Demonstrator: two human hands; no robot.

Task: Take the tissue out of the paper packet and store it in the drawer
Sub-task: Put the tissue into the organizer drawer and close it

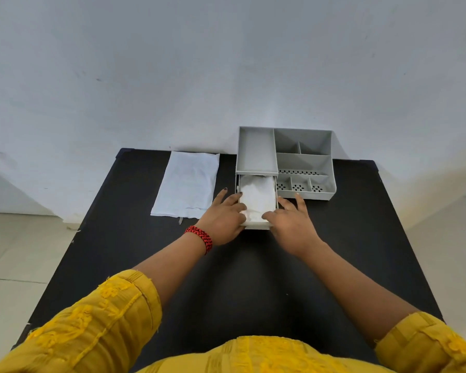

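White tissue [257, 196] lies inside the pulled-out drawer [256, 225] of a grey desk organiser [304, 162]. My left hand [222, 216] rests against the drawer's left front corner, with its fingers spread and touching the tissue's edge. At the drawer's right front corner, my right hand [291, 220] lies with its fingers spread and its thumb on the tissue. The flat white paper packet [187, 184] lies on the black table [253, 278], left of the organiser.
The organiser stands at the table's back edge against a pale wall and has several open compartments, some with perforated floors. A small paper scrap [180, 220] lies just in front of the packet. Light floor tiles show on both sides of the table.
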